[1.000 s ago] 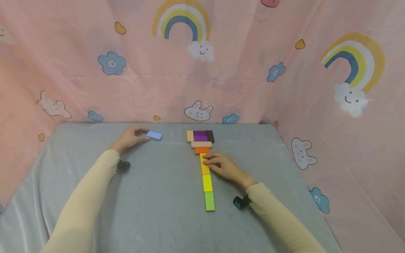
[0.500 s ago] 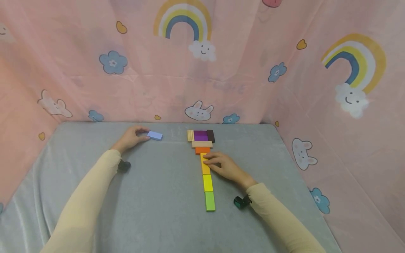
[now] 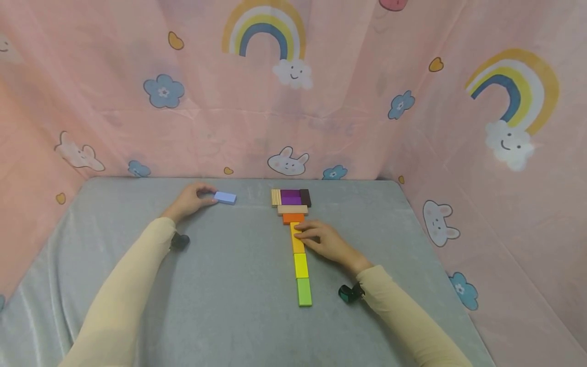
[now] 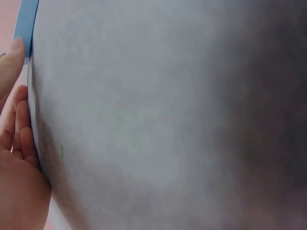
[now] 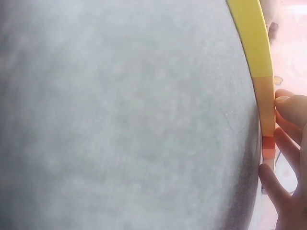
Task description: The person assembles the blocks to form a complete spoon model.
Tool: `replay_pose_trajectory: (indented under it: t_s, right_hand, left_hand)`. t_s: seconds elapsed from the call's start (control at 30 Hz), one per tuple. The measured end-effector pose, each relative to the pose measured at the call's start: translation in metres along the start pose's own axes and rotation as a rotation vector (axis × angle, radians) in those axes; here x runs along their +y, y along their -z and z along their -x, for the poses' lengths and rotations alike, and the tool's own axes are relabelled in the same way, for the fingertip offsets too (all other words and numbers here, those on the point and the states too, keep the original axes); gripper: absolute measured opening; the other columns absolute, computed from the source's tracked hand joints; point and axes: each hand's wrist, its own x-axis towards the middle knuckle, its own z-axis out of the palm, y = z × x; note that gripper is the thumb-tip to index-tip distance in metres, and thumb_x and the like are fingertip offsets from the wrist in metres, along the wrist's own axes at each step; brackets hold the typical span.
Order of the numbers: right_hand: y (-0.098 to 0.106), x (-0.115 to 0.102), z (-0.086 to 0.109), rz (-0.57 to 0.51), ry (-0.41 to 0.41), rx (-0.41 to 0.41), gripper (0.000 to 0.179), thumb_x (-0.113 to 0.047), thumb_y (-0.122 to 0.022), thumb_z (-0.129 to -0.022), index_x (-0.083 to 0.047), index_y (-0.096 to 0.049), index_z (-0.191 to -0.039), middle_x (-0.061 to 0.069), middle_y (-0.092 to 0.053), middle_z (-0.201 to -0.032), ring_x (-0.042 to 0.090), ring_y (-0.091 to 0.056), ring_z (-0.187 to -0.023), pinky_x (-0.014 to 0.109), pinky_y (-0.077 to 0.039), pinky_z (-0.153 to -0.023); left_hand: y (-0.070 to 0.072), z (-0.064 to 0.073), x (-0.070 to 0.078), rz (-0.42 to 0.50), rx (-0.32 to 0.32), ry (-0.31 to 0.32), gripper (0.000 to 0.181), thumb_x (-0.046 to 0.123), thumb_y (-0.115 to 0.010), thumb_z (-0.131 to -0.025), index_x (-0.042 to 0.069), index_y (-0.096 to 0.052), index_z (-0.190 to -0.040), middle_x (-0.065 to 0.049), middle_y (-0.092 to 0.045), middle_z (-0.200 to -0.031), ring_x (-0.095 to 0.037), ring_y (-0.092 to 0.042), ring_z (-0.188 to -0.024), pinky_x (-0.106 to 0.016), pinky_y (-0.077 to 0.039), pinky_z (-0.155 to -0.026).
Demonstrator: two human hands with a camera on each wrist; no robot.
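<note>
At the left of the cloth-covered table, my left hand (image 3: 189, 200) pinches the left end of a light blue wooden block (image 3: 225, 198) between thumb and fingertips. The same block (image 4: 26, 28) shows at the upper left edge of the left wrist view, with a fingertip on its end. My right hand (image 3: 331, 245) rests its fingertips on a yellow-orange block (image 3: 297, 238), thumb and fingers spread. Below that block lie a yellow block (image 3: 300, 265) and a green block (image 3: 304, 292), end to end. Above it an orange block (image 3: 293, 218) lies crosswise.
Past the orange block are a pale wood block (image 3: 292, 209) and a row with a striped piece (image 3: 275, 197), purple blocks (image 3: 291, 197) and a dark brown block (image 3: 304, 198). Grey cloth (image 3: 229, 295) covers the table. A pink printed curtain (image 3: 339, 76) encloses the back and sides.
The light blue block has turned very slightly and shifted a touch to the right at my left fingertips. My right hand and the row of blocks stay where they were.
</note>
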Motion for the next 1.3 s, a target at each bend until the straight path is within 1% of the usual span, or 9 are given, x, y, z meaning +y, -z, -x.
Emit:
replay_pose_trajectory:
  t_s: [0.13,0.3,0.53,0.67,0.83,0.97,1.07,1.17,1.3]
  right_hand:
    - [0.001,0.0,0.0,-0.007,0.005,0.004,0.025,-0.02,-0.066,-0.095,-0.019,-0.073,-0.119,-0.003,-0.064,-0.135,0.022,-0.056,-0.131,0.045,-0.043,-0.113]
    - [0.0,0.001,0.0,0.0,0.029,0.014,0.024,-0.018,-0.066,-0.095,-0.017,-0.074,-0.118,-0.001,-0.065,-0.134,0.022,-0.057,-0.129,0.044,-0.044,-0.112]
    - [-0.001,0.002,0.0,0.0,0.025,0.018,0.024,-0.019,-0.065,-0.096,-0.018,-0.074,-0.118,-0.002,-0.065,-0.133,0.022,-0.057,-0.129,0.045,-0.045,-0.112]
    - [-0.001,0.002,0.0,-0.004,0.022,0.016,0.024,-0.018,-0.066,-0.095,-0.018,-0.074,-0.118,-0.002,-0.065,-0.133,0.022,-0.057,-0.129,0.045,-0.045,-0.112]
    - [-0.001,0.001,0.0,-0.004,0.027,0.019,0.024,-0.018,-0.066,-0.095,-0.017,-0.074,-0.118,-0.001,-0.065,-0.133,0.023,-0.057,-0.129,0.046,-0.044,-0.112]
    - [0.0,0.001,0.0,-0.001,0.024,0.014,0.024,-0.018,-0.065,-0.095,-0.018,-0.074,-0.118,-0.002,-0.064,-0.134,0.022,-0.057,-0.13,0.046,-0.044,-0.113]
    - [0.001,0.001,0.0,-0.007,0.011,0.011,0.024,-0.019,-0.065,-0.096,-0.018,-0.074,-0.118,-0.003,-0.064,-0.134,0.021,-0.056,-0.13,0.044,-0.043,-0.113]
    - [0.001,0.001,0.0,-0.004,0.021,0.014,0.024,-0.019,-0.066,-0.095,-0.018,-0.074,-0.118,-0.003,-0.065,-0.133,0.021,-0.057,-0.129,0.045,-0.044,-0.113]
    - [0.002,0.001,0.001,0.002,0.04,0.018,0.024,-0.019,-0.066,-0.095,-0.018,-0.074,-0.118,-0.001,-0.065,-0.133,0.023,-0.058,-0.128,0.046,-0.045,-0.111]
  left_hand:
    - [0.001,0.0,0.002,0.01,0.008,-0.022,0.042,0.025,-0.07,-0.092,0.005,-0.061,-0.128,-0.021,-0.054,-0.14,-0.04,-0.044,-0.136,-0.058,-0.03,-0.118]
    - [0.002,0.003,0.008,0.009,0.019,-0.053,0.04,0.02,-0.071,-0.091,0.001,-0.062,-0.126,-0.023,-0.057,-0.136,-0.04,-0.047,-0.133,-0.056,-0.032,-0.117]
    - [0.003,0.0,0.012,0.004,0.005,-0.064,0.04,0.024,-0.074,-0.089,0.004,-0.063,-0.122,-0.019,-0.062,-0.131,-0.038,-0.052,-0.13,-0.055,-0.036,-0.115]
    - [0.004,0.0,0.016,0.015,-0.006,-0.052,0.042,0.028,-0.077,-0.086,0.006,-0.065,-0.119,-0.018,-0.064,-0.128,-0.038,-0.056,-0.125,-0.054,-0.041,-0.111]
    - [0.004,0.0,0.024,0.022,-0.016,-0.028,0.043,0.032,-0.078,-0.084,0.007,-0.066,-0.118,-0.017,-0.065,-0.127,-0.035,-0.057,-0.122,-0.053,-0.043,-0.108]
    - [0.002,-0.003,0.03,0.034,-0.004,-0.023,0.043,0.034,-0.079,-0.083,0.009,-0.067,-0.116,-0.016,-0.066,-0.126,-0.034,-0.058,-0.122,-0.052,-0.044,-0.108]
    - [-0.002,-0.008,0.034,0.056,0.008,-0.047,0.043,0.034,-0.079,-0.083,0.008,-0.067,-0.116,-0.016,-0.067,-0.125,-0.034,-0.06,-0.12,-0.051,-0.045,-0.107]
    - [-0.008,-0.015,0.039,0.095,0.01,-0.083,0.043,0.03,-0.079,-0.084,0.006,-0.066,-0.117,-0.017,-0.068,-0.122,-0.034,-0.064,-0.116,-0.049,-0.049,-0.104]
    - [-0.017,-0.024,0.051,0.15,0.012,-0.129,0.047,0.026,-0.079,-0.084,0.005,-0.064,-0.123,-0.016,-0.069,-0.118,-0.031,-0.066,-0.111,-0.046,-0.052,-0.1]
